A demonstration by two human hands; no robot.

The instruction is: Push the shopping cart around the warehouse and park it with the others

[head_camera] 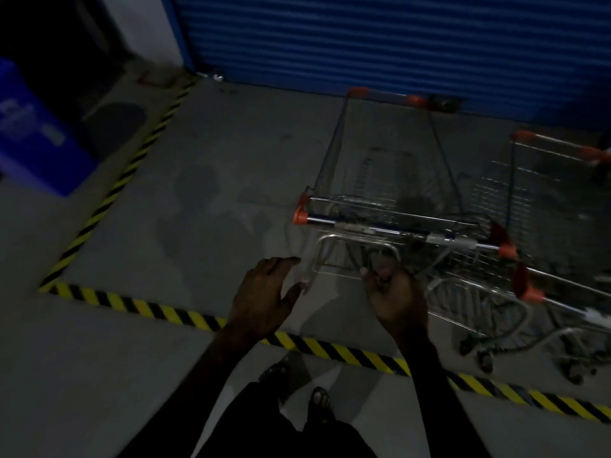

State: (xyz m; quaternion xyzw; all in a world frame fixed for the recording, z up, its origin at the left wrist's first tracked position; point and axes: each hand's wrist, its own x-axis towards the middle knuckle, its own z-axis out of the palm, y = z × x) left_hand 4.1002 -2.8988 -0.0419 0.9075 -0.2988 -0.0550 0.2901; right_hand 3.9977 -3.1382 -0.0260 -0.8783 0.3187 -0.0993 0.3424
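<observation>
A: What is seen at the far left?

B: A blue bin (31,133) is seen against the dim left edge, outside a bay marked off by yellow-and-black hazard tape (109,193). The tape is run up the left side and across the grey concrete floor (215,166) near the bottom of the view.

A: And behind the bay?

B: A blue roller shutter (363,38) is seen closed across the back.

A: How are the hands placed?

B: The left hand (264,292) is held open and flat, fingers spread, just beside the lower left corner of the cart's rear frame; whether the frame is touched cannot be told. The right hand (395,299) is raised to a curved wire bar at the rear of the cart, below the handle. The fingers look curled there, but a firm grip cannot be confirmed in the blur. The two hands are kept apart.

A: Where is the shopping cart?

B: The shopping cart (390,180) is found inside the taped bay, nose pointed towards the shutter, its orange-capped handle (400,231) lying beyond both hands and unheld. A second cart (555,206) is parked just beside it on the right, partly cut off by the edge.

A: Anything nearer?

B: Two sandalled feet (301,385) are seen just behind the tape line.
</observation>
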